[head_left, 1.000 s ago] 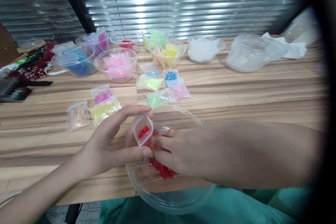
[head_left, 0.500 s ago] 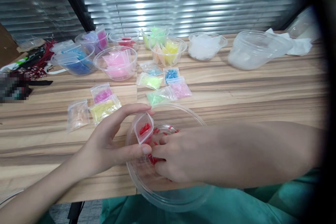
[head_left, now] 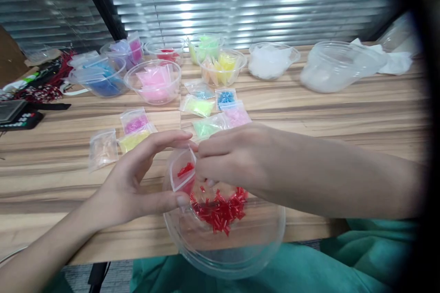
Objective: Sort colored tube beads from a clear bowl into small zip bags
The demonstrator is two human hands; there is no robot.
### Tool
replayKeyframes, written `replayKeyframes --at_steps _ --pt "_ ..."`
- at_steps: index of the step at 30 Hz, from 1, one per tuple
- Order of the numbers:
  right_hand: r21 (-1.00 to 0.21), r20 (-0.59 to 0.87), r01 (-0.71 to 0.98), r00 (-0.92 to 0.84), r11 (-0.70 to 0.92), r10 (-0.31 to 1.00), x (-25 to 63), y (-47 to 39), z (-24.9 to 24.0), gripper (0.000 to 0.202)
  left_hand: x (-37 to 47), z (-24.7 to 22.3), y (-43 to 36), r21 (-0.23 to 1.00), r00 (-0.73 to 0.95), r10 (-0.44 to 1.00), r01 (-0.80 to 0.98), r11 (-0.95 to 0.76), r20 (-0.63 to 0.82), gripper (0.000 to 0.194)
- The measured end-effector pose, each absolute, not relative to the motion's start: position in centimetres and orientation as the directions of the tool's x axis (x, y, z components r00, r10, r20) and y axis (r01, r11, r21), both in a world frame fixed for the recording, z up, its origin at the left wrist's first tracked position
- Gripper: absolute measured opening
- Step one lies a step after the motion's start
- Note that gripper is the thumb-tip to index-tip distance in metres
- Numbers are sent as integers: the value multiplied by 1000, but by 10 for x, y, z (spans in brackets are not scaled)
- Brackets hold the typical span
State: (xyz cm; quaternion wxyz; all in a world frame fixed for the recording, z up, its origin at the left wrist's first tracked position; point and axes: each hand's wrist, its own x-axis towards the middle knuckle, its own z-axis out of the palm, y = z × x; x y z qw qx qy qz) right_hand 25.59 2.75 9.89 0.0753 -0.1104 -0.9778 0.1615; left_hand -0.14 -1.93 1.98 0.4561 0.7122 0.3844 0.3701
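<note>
A small clear zip bag [head_left: 183, 171] with red pieces inside is held by its edges between the thumb and fingers of my left hand [head_left: 137, 176]. The bag's mouth is spread apart over the left side of a large clear bowl [head_left: 275, 233]. Many short red tube pieces [head_left: 223, 210] lie in the bowl. My right hand [head_left: 237, 160] is at the bag's right edge, its fingers curled together with the fingertips partly hidden. Whether it pinches the bag or some pieces I cannot make out.
Filled zip bags, among them a green one [head_left: 208, 127] and an orange one [head_left: 103, 149], lie beyond and left of the bowl. Clear bowls of coloured bags, like the pink one [head_left: 154, 84], line the back. A black device [head_left: 20, 116] sits at the left.
My right hand has moved up and away from inside the bowl to the bag's edge, uncovering the red pieces. My left hand still holds the bag, shifted slightly left.
</note>
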Motion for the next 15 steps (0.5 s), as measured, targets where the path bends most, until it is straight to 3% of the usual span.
replayKeyframes --at_steps 5,11,15 --pt "-369 169 278 -918 887 358 258 31 102 32 -2 17 -19 937 456 864 157 -312 212 72" --pt "-352 288 283 -874 892 391 258 31 101 28 -1 12 -19 934 496 832 107 -342 248 75" --pt "-543 223 296 -851 786 475 259 28 100 20 0 9 -19 934 500 830 105 -341 247 75"
